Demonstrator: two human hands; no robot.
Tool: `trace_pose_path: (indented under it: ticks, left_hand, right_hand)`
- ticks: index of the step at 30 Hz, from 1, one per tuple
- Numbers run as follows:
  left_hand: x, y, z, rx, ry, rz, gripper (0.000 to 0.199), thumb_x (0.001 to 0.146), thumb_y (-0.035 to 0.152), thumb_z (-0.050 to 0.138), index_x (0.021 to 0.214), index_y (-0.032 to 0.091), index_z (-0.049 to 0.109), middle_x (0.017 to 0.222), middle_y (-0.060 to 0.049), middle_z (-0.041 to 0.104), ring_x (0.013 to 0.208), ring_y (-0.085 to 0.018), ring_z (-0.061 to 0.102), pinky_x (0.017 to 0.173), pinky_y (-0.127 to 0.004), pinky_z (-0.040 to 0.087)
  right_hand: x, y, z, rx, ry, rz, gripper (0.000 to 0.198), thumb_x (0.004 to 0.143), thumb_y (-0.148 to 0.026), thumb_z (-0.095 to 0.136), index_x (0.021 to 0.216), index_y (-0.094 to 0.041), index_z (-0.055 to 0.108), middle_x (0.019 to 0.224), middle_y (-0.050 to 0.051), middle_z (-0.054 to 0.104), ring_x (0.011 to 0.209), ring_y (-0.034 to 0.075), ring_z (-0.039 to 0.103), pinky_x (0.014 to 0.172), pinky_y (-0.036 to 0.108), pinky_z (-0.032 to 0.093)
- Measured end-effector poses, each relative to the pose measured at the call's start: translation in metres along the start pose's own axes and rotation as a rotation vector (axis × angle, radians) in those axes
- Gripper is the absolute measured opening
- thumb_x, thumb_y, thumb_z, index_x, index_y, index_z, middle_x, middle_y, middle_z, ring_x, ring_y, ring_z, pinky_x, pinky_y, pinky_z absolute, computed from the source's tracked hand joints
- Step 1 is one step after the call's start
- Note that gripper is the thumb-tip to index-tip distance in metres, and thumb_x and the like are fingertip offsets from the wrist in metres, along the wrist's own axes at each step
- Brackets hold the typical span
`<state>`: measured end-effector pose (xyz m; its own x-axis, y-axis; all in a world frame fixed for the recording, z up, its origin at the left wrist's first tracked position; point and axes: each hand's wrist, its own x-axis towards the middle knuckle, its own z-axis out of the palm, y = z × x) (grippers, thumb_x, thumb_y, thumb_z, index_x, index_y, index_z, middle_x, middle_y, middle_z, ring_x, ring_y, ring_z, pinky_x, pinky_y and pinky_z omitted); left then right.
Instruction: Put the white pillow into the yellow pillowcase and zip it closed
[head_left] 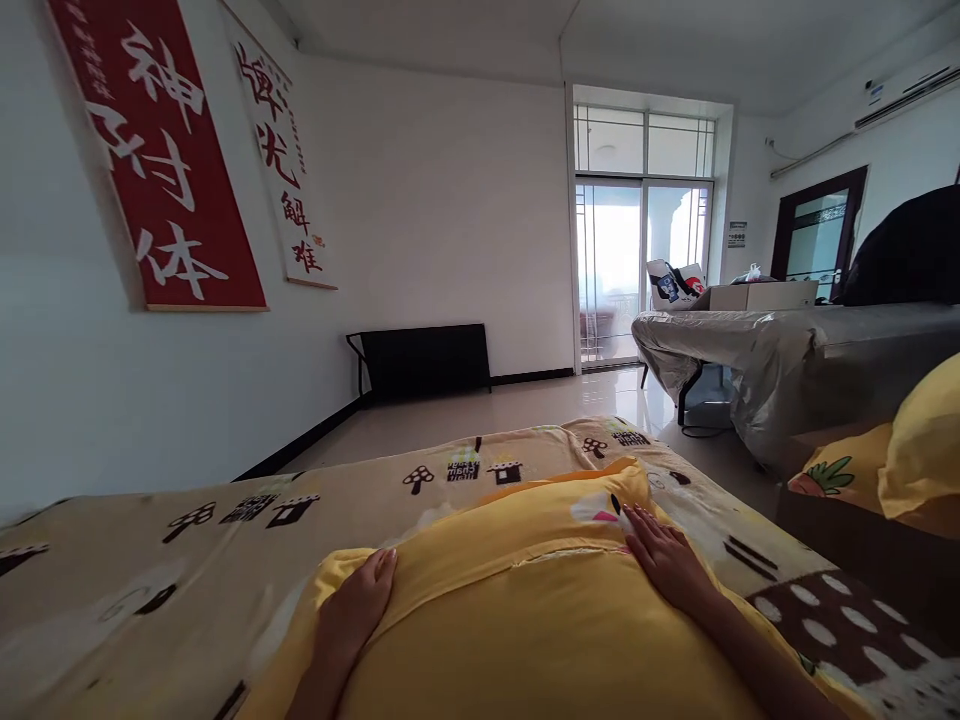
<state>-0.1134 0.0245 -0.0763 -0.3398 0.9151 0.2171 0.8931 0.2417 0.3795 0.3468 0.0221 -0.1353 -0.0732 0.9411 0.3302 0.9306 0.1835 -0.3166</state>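
Note:
A plump yellow pillow [525, 640] lies in front of me, with a seam or flap edge across its upper part and a printed cartoon face near its far right corner. My left hand [363, 590] rests on its left side, fingers stretched out against the fabric. On the far right part, by the printed face, my right hand [664, 555] lies flat with its fingers extended. Beneath the pillow spreads a beige blanket [300, 545] printed with brown mushrooms and houses.
More yellow bedding with a carrot print [836, 475] is at the right. Behind it stands a table [862, 335] under plastic sheeting, bearing boxes [780, 295] and a dark covered shape [915, 245]. A black folded table [427, 360] leans against the far wall.

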Motion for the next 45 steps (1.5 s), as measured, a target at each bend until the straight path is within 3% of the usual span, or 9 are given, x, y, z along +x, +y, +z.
trace_pose_path:
  ticks: [5,8,11,16,21,26,30,37,45]
  left_hand:
    - [-0.021,0.020,-0.020,-0.073,0.075,0.276,0.063,0.087,0.045,0.022,0.132,0.009,0.050,0.139,-0.011,0.051,0.130,-0.023,0.044,0.111,-0.036,0.030]
    - [-0.046,0.044,-0.035,-0.107,-0.029,0.566,0.058,0.089,0.049,0.028,0.136,0.020,0.047,0.143,-0.002,0.047,0.131,-0.018,0.044,0.110,-0.032,0.033]
    - [-0.072,0.072,-0.050,0.034,-0.140,0.686,0.055,0.091,0.048,0.031,0.135,0.020,0.049,0.140,-0.004,0.050,0.129,-0.020,0.046,0.107,-0.034,0.037]
    - [-0.083,0.110,-0.064,0.220,-0.141,0.696,0.038,0.091,0.034,0.036,0.108,0.017,0.064,0.112,-0.010,0.068,0.101,-0.025,0.064,0.088,-0.039,0.048]
    - [-0.075,0.132,-0.059,0.334,-0.064,0.814,0.028,0.089,0.019,0.038,0.082,0.016,0.065,0.083,-0.009,0.069,0.078,-0.023,0.065,0.074,-0.036,0.048]
    - [-0.075,0.122,-0.034,0.351,0.096,0.922,0.024,0.085,0.009,0.044,0.080,0.016,0.067,0.083,-0.007,0.069,0.079,-0.022,0.064,0.072,-0.034,0.047]
    - [-0.084,0.103,-0.012,0.320,0.285,1.029,0.022,0.080,0.003,0.050,0.084,0.015,0.067,0.083,-0.006,0.069,0.077,-0.021,0.063,0.072,-0.033,0.047]
    - [-0.114,0.094,-0.010,0.257,0.559,1.237,0.021,0.082,0.004,0.047,0.090,0.009,0.066,0.082,-0.008,0.068,0.074,-0.020,0.060,0.069,-0.034,0.047]
    - [-0.191,0.094,-0.052,0.303,0.663,1.345,0.030,0.078,0.012,0.048,0.098,0.018,0.069,0.090,-0.007,0.071,0.081,-0.020,0.062,0.078,-0.035,0.052]
  right_hand:
    - [-0.022,0.034,0.007,-0.043,-0.021,0.032,0.058,0.097,-0.048,0.016,0.146,-0.024,0.034,0.150,0.003,0.033,0.139,0.020,0.029,0.110,0.044,0.030]
    - [-0.029,0.046,0.001,-0.053,-0.067,0.022,0.057,0.097,-0.044,0.014,0.147,-0.023,0.033,0.149,0.004,0.034,0.139,0.019,0.030,0.109,0.041,0.031]
    - [-0.026,0.042,-0.022,-0.143,-0.110,0.061,0.055,0.096,-0.039,0.019,0.146,-0.021,0.035,0.148,0.009,0.036,0.138,0.022,0.031,0.106,0.045,0.032]
    - [-0.002,-0.014,-0.083,-0.177,-0.031,-0.031,0.066,0.079,-0.013,0.039,0.145,-0.015,0.036,0.150,0.012,0.031,0.138,0.023,0.033,0.109,0.043,0.028]
    - [0.003,-0.091,-0.097,0.020,-0.010,-0.392,0.053,0.094,-0.034,0.036,0.145,-0.018,0.036,0.150,0.009,0.032,0.138,0.021,0.031,0.112,0.043,0.024]
    - [-0.019,-0.123,-0.058,0.064,-0.184,-0.523,0.055,0.098,-0.047,0.028,0.148,-0.024,0.030,0.153,0.006,0.025,0.142,0.022,0.021,0.114,0.048,0.018]
    - [-0.035,-0.121,-0.050,0.042,-0.162,-0.532,0.053,0.099,-0.046,0.028,0.147,-0.024,0.032,0.153,0.006,0.025,0.142,0.023,0.022,0.114,0.049,0.018]
    - [-0.026,-0.116,-0.092,0.134,0.023,-0.482,0.032,0.097,-0.034,0.035,0.109,-0.021,0.063,0.107,0.006,0.068,0.097,0.018,0.062,0.089,0.033,0.044]
    - [0.054,-0.124,-0.144,-0.078,0.118,-0.492,0.038,0.095,-0.039,0.042,0.123,-0.018,0.056,0.124,0.011,0.061,0.114,0.024,0.054,0.101,0.040,0.035]
